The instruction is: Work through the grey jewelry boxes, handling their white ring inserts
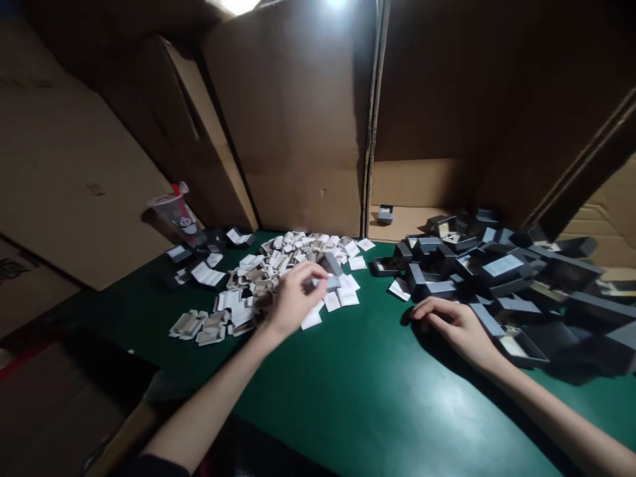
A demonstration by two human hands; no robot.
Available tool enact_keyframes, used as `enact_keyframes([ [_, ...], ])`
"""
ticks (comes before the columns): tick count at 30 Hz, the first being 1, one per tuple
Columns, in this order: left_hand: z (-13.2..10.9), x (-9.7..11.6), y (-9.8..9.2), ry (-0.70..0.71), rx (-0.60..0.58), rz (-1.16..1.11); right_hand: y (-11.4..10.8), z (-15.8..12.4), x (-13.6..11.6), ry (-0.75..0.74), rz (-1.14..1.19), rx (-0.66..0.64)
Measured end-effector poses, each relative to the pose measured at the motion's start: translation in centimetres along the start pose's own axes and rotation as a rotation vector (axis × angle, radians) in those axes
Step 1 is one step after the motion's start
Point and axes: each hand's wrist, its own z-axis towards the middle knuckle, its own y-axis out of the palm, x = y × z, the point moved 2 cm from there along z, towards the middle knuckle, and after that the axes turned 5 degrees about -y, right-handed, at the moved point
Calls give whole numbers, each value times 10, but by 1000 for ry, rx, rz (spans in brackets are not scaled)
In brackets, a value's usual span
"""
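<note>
My left hand (293, 295) reaches over a heap of small white inserts (278, 271) on the green table (348, 384). Its fingers pinch a small pale grey piece (325, 283) just above the pile. My right hand (454, 326) rests palm down on the table, fingers loosely curled toward the left, with nothing visibly in it. It lies right beside a heap of small dark grey boxes (497, 278), touching the nearest one at the wrist side.
Tall cardboard sheets (298, 119) wall in the table at the back and sides. A plastic drink cup (176, 215) with a red straw stands at the back left, near a few dark boxes with white cards (203, 268). One lone box (385, 213) sits on a cardboard ledge.
</note>
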Motion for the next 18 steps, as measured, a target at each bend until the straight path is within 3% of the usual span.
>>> enact_keyframes([
  [3, 11, -42, -53, -148, 166, 81, 0, -1, 2, 7, -35, -18],
  [5, 19, -70, -86, -158, 347, 249, 1, -1, 2, 10, -58, -22],
  [8, 29, -98, -116, -181, 459, 362, 1, -1, 1, 4, -77, -26],
  [10, 30, -102, -120, -184, 464, 418, 2, -1, 0, -2, -84, -32],
  [13, 22, -92, -106, -150, 391, 467, 2, 0, 0, -15, -93, -37],
  [18, 14, -75, -66, -102, 82, 545, 2, -1, -2, -57, -128, -27],
])
